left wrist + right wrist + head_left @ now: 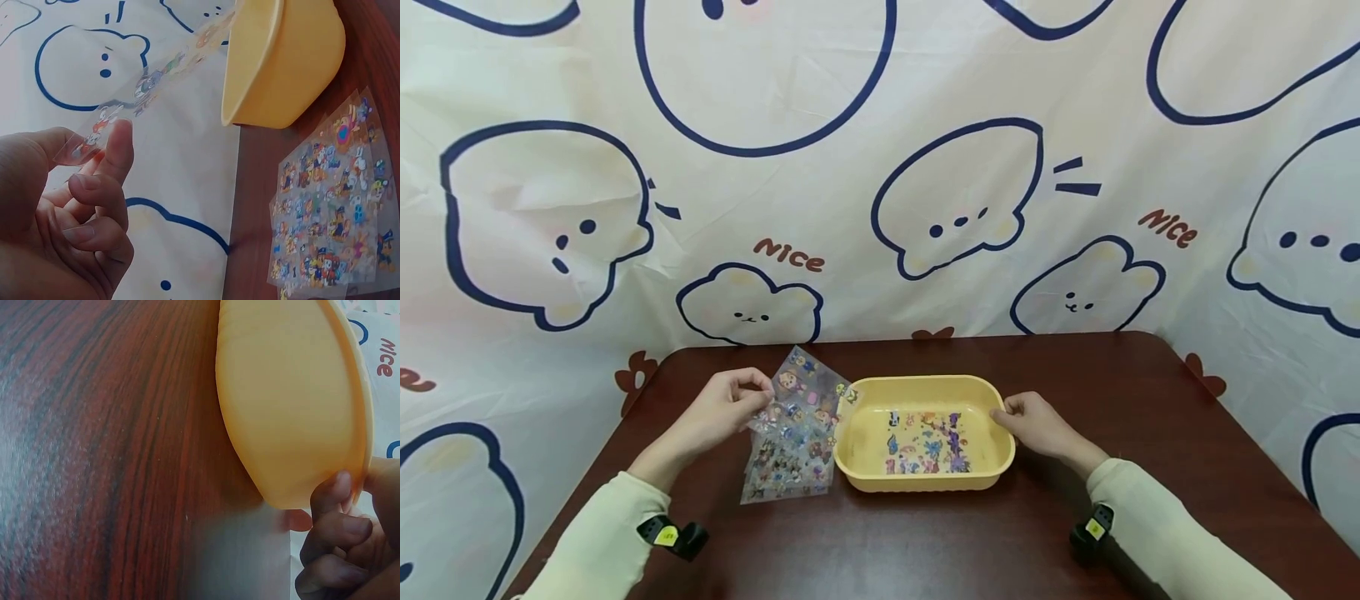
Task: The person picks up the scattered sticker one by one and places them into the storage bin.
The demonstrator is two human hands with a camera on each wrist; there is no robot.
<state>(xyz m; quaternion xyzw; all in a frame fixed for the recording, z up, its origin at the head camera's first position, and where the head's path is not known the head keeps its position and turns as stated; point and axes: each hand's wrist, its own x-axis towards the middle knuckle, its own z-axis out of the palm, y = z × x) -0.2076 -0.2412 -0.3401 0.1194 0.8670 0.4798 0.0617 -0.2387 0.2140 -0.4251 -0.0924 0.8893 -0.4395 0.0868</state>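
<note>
Between thumb and fingertips, my left hand [722, 412] pinches the end of a clear sticker sheet [150, 84] printed with small cartoon figures. In the left wrist view that sheet slants from the fingers up to the rim of a yellow plastic basin [300, 69]. My right hand [1039, 427] grips the basin's right end, thumb over the rim and fingers outside, as the right wrist view shows. Inside the basin, colourful cartoon stickers [932, 447] lie on the bottom. Left of the basin, more clear sticker sheets [325, 219] overlap in a pile on the table.
A dark reddish-brown table [940, 542] with wood grain carries everything. Behind it and along both sides hangs a pale cloth [850, 200] with blue cartoon outlines. Each wrist wears a black strap with a small camera.
</note>
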